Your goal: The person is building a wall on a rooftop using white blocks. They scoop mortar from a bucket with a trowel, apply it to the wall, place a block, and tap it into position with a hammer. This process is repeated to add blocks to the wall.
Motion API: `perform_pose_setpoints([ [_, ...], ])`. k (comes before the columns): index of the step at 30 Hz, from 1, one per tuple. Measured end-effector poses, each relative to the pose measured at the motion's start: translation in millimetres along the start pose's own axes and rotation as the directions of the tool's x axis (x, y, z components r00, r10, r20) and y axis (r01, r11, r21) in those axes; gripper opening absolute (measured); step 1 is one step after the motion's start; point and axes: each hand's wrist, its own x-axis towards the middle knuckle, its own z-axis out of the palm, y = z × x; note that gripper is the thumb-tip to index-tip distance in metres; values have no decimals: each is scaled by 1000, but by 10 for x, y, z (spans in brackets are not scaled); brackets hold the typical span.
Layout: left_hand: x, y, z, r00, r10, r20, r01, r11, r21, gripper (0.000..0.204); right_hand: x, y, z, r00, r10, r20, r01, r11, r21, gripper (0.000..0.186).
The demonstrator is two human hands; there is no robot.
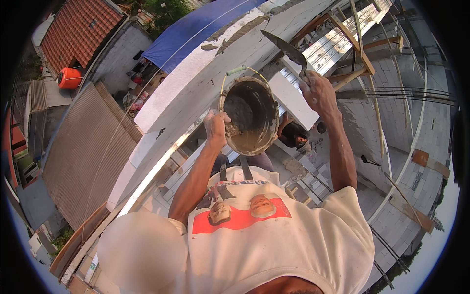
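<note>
My left hand point(218, 125) grips the left rim of a mortar-smeared bucket point(267, 117), which has grey mortar point(237, 110) inside and a wire handle with a green grip standing up over it. My right hand point(318, 95) is closed on a dark, mortar-coated trowel point(289, 49), its blade pointing up and to the left. Beside the bucket, under my right hand, lies a white lightweight block point(289, 98). A block wall point(176, 103) with mortar patches along its upper part curves past the bucket on the left.
A co-worker point(296, 134) is below, right of the bucket. Wooden braces point(360, 49), rebar point(416, 95) and block walls point(401, 137) fill the right side. Beyond the wall at left are a blue tarp point(191, 29), tiled roof point(78, 34), orange tank point(68, 78) and corrugated roof point(78, 152).
</note>
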Motion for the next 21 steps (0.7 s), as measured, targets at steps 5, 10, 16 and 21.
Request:
perform_pose_setpoints([
  [5, 139, 64, 142, 964, 182, 195, -205, 973, 109, 22, -1292, -133, 609, 925, 100, 365, -105, 994, -5, 27],
  [10, 121, 234, 419, 914, 228, 335, -297, 939, 174, 24, -1373, -455, 1595, 938, 133, 320, -77, 980, -181, 23],
  [16, 192, 263, 683, 845, 343, 411, -411, 908, 87, 25, -1458, -667, 1439, 853, 51, 519, 83, 969, -231, 29],
  [21, 241, 93, 824, 863, 339, 375, -384, 922, 50, 26, -1523, 79, 1463, 858, -214, 468, 4, 912, 410, 28],
])
